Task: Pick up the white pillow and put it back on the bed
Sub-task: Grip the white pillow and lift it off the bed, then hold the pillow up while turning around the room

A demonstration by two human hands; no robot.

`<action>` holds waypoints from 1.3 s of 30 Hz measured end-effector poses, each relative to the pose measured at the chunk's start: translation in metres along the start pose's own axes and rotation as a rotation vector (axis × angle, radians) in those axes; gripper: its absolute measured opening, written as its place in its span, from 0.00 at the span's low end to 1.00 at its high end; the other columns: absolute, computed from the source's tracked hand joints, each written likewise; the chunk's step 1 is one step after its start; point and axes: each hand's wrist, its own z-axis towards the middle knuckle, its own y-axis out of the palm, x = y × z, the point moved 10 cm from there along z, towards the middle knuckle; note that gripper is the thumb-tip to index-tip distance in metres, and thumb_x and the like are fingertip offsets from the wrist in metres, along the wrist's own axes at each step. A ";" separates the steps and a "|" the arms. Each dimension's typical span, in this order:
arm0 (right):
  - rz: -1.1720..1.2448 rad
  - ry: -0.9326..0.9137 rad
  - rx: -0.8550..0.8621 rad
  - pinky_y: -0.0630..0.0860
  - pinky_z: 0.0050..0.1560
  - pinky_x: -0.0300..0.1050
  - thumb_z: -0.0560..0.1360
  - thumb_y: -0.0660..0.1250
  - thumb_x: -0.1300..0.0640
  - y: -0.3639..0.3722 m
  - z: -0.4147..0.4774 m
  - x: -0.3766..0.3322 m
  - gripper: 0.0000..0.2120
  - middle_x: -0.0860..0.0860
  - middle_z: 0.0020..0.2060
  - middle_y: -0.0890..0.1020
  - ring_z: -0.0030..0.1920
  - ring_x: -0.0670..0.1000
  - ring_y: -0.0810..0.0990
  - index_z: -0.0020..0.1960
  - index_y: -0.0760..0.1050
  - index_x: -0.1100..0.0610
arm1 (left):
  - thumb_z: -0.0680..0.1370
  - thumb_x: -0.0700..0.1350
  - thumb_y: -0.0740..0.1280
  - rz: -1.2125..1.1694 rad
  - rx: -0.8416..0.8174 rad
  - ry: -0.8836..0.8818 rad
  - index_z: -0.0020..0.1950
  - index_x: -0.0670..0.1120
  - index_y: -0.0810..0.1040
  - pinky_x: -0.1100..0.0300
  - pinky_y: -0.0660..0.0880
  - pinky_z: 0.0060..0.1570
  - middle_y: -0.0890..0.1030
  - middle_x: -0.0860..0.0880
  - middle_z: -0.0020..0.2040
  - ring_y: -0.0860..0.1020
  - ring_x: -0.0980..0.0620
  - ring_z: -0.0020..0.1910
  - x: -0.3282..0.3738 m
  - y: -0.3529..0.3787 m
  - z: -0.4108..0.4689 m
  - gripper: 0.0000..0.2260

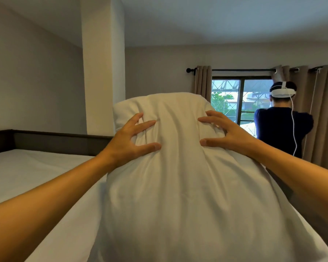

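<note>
Together, the left hand (128,142) and right hand (228,132) gripped the white pillow (178,186), fingers dug into its upper part, holding it upright over the bed (27,173) edge.

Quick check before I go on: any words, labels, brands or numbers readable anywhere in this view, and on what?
None readable.
White pillow, gripped by left hand and right hand: plain fabric, no tag or print showing.
Bed: plain white sheet, no text.
Headset on the second person at the window: white, no logo legible.
Curtains and walls: no signs.
</note>
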 end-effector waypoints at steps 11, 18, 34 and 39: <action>0.060 -0.247 0.101 0.62 0.67 0.41 0.60 0.75 0.40 -0.011 0.055 -0.142 0.32 0.46 0.72 0.64 0.68 0.45 0.66 0.64 0.73 0.39 | 0.61 0.65 0.71 0.193 0.186 0.071 0.65 0.62 0.74 0.60 0.57 0.70 0.61 0.56 0.76 0.60 0.61 0.71 0.061 -0.165 -0.006 0.33; 0.276 -0.435 0.025 0.62 0.67 0.43 0.59 0.73 0.38 0.025 0.083 -0.226 0.33 0.43 0.73 0.63 0.69 0.45 0.65 0.64 0.73 0.39 | 0.64 0.61 0.72 0.441 0.333 -0.016 0.67 0.60 0.73 0.64 0.58 0.66 0.61 0.57 0.76 0.61 0.62 0.70 0.103 -0.258 -0.065 0.31; 0.688 -0.707 -0.324 0.59 0.64 0.37 0.63 0.75 0.43 0.170 0.031 -0.416 0.29 0.44 0.72 0.64 0.66 0.40 0.65 0.63 0.74 0.40 | 0.61 0.65 0.71 0.798 0.541 -0.422 0.65 0.62 0.74 0.64 0.61 0.65 0.64 0.56 0.75 0.63 0.62 0.70 0.179 -0.383 -0.283 0.32; 0.772 -0.753 -0.458 0.59 0.62 0.36 0.66 0.75 0.47 0.215 -0.008 -0.481 0.29 0.44 0.72 0.63 0.64 0.38 0.64 0.65 0.73 0.44 | 0.66 0.58 0.74 0.852 0.586 -0.529 0.65 0.60 0.74 0.65 0.60 0.62 0.64 0.55 0.75 0.64 0.60 0.70 0.201 -0.412 -0.357 0.28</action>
